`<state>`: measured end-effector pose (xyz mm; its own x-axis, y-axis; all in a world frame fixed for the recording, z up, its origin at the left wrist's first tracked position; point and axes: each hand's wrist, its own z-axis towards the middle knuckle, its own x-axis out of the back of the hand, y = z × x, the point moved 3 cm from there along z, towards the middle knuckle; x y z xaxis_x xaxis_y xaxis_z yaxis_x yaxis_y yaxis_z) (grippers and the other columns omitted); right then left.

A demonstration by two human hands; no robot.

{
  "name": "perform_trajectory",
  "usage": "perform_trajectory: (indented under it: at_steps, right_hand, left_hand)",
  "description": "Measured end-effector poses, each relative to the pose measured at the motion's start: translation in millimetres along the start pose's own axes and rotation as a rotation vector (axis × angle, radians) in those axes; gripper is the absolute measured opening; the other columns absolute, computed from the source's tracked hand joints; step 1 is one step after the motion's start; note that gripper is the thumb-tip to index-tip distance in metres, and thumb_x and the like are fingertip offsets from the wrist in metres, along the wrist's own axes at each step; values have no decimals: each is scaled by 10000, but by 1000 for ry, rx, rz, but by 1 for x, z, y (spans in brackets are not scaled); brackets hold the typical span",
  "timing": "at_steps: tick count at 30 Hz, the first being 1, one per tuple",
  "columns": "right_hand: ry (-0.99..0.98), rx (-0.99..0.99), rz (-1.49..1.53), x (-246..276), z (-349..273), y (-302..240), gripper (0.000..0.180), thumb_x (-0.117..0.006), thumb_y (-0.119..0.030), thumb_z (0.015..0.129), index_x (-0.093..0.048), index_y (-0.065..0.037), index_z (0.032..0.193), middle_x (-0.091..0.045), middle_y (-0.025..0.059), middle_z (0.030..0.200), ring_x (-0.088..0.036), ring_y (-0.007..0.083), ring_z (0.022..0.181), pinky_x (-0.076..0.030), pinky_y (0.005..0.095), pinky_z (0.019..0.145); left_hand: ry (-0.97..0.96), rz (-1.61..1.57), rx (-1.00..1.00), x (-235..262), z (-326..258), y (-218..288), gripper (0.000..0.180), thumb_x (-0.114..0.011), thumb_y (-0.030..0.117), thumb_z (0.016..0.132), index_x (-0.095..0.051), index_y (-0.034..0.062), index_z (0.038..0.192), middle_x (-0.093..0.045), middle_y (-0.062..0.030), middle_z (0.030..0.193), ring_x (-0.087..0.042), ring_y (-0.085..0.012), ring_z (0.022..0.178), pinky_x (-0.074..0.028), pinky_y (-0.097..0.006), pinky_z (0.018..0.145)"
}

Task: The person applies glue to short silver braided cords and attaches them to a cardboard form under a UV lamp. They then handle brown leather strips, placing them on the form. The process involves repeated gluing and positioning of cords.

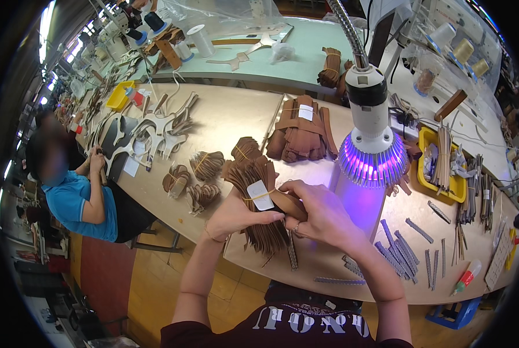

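Observation:
In the middle of the bench I hold a thick bundle of brown leather strips (252,173), bound with a yellowish band over a white paper slip (260,195). My left hand (235,216) is closed round its left side, with the thumb lying across the front. The fingers of my right hand (323,216) pinch a bent brown leather strip (290,205) at the bundle's right side. The fanned lower ends of the bundle hang below my hands. Close behind it lies a smaller banded brown bundle (246,149). My palms hide part of the strips.
A lit lamp (371,156) with a purplish glow hangs just right of my hands. Braided grey strips (398,255) lie on the right, beside a yellow bin (442,168). A large brown strap bundle (302,130) sits behind. Left, a person in blue (85,200) works at the bench.

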<state>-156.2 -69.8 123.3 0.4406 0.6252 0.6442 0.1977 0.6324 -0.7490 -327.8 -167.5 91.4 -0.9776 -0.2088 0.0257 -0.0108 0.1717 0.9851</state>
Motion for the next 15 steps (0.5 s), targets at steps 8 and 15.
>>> perform_trajectory:
  at_steps: [8,15]
  right_hand:
    - [4,-101,-46,1,1,10,418,-702,-128,764,-574,-57,1155,-620,174,965,-608,390,914,-479,467,813]
    - [59,115,-330,-10,2,3,321,-712,-136,758,-586,-51,1040,-608,122,1017,-610,322,942,-465,427,789]
  left_hand:
    - [46,84,25,1,4,-1,595,-817,71,722,-558,3,1253,-642,-54,1144,-609,-129,1028,-506,-298,899]
    - [53,-19,26,-7,2,-5,413,-757,71,747,-618,5,1131,-664,-38,1017,-618,-115,941,-514,-274,824]
